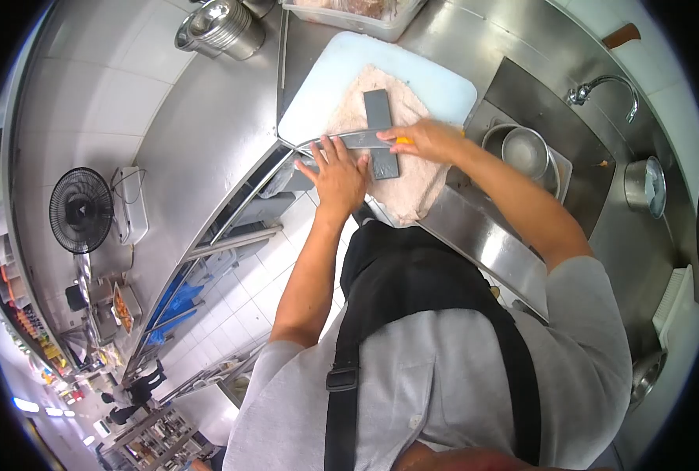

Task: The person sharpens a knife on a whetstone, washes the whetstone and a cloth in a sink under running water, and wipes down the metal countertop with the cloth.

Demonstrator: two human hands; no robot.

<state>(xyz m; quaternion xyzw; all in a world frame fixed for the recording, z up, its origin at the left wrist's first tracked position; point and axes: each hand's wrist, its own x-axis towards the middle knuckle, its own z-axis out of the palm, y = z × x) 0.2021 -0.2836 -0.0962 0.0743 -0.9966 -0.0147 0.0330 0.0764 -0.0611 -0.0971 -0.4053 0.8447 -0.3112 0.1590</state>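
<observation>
A long knife (357, 140) lies crosswise over a dark grey whetstone (377, 110). My right hand (430, 142) is closed around its handle, of which a bit of yellow shows. The fingers of my left hand (337, 177) are spread, with their tips on the blade toward its pointed end. Beneath the stone is a pale, crumpled cloth (420, 179), which hangs over the near edge of a light blue-white cutting board (326, 78).
A plastic tub (388, 30) with food stands behind the board. To the right are a sink with metal pots (525, 153) and a tap (600, 90). Stacked metal bowls (228, 30) stand at the upper left. A black fan (82, 209) and a person (129, 396) are farther left.
</observation>
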